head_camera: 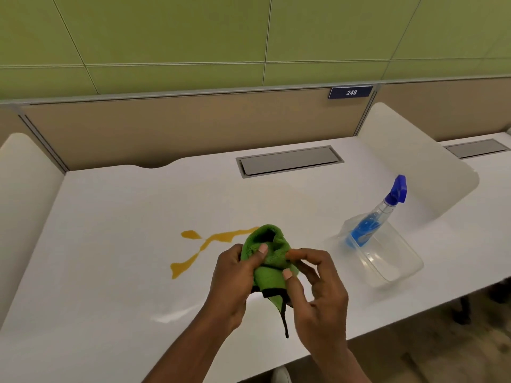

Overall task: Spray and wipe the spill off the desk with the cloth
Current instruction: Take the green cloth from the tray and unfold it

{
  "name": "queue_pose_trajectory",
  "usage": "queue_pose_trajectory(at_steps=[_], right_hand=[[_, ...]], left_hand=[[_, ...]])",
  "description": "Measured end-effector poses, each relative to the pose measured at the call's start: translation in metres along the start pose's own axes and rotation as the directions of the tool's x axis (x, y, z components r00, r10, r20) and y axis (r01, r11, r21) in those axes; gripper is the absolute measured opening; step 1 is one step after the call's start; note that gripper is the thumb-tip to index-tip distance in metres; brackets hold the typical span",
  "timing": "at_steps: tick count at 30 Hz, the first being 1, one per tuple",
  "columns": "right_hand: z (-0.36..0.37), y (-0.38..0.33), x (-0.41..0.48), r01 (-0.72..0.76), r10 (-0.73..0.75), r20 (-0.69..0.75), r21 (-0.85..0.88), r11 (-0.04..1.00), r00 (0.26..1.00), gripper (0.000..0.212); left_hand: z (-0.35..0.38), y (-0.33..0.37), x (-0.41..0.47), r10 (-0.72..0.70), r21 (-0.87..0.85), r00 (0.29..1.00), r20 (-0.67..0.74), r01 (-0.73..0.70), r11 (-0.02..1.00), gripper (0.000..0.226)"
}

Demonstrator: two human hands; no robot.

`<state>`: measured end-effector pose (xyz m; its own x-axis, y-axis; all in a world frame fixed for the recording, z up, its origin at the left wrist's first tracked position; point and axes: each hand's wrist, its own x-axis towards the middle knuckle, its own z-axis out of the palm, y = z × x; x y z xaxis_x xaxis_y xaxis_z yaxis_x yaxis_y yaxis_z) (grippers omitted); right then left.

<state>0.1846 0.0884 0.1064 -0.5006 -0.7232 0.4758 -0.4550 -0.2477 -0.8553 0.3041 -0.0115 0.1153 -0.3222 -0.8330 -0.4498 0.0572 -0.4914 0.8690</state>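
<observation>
A green cloth (269, 254) with a black edge is bunched up above the white desk (110, 272), held between both hands. My left hand (233, 283) grips its left side, thumb on top. My right hand (318, 288) pinches its right side with thumb and fingers. A yellow-orange spill (193, 255) runs in a thin crooked streak on the desk just left of the cloth, with a separate blob (190, 234) above it. The spray bottle (373, 219), clear with blue liquid and a blue trigger head, leans inside a clear plastic tub (392, 266) to the right.
A grey cable hatch (289, 161) is set into the back of the desk. White side dividers stand at the left (22, 194) and right (414, 161). A beige partition with a blue sign reading 248 (351, 92) closes the back. The desk's front edge runs beneath my forearms.
</observation>
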Motion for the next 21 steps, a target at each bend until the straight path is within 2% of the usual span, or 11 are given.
queue_pose_trajectory(at_steps=[2,5,9,12,15,18,21], right_hand=[[0.001,0.007,0.001,-0.053,0.049,-0.038,-0.101,0.994,0.998,0.034],[-0.002,0.017,0.001,-0.076,0.091,0.06,-0.22,0.973,0.994,0.051],[0.0,0.021,0.001,-0.053,0.088,0.171,-0.197,0.979,0.981,0.054],[0.012,0.026,0.006,0.03,-0.006,0.151,-0.16,0.987,0.989,0.036],[0.02,0.027,0.016,-0.005,0.013,0.114,-0.077,0.997,0.993,0.036],[0.014,0.019,0.036,-0.052,0.048,0.135,0.019,0.998,0.99,0.037],[-0.003,0.002,0.063,0.038,-0.062,0.26,0.094,0.995,0.964,0.035]], left_hand=[[-0.011,0.002,0.0,0.002,0.05,1.0,0.004,-0.003,0.999,0.021],[-0.028,0.005,0.0,0.002,0.039,1.0,0.016,-0.003,0.999,0.021],[-0.044,0.01,-0.001,-0.005,-0.005,0.998,0.056,0.005,1.0,0.022],[-0.049,0.012,-0.003,0.006,-0.012,0.994,0.111,-0.005,1.0,0.033],[-0.053,0.009,-0.003,0.049,0.034,0.985,0.166,-0.055,0.998,0.046],[-0.056,0.005,0.0,0.126,0.055,0.973,0.192,-0.139,0.989,0.074],[-0.056,0.01,0.009,0.168,0.09,0.957,0.236,-0.193,0.977,0.12]])
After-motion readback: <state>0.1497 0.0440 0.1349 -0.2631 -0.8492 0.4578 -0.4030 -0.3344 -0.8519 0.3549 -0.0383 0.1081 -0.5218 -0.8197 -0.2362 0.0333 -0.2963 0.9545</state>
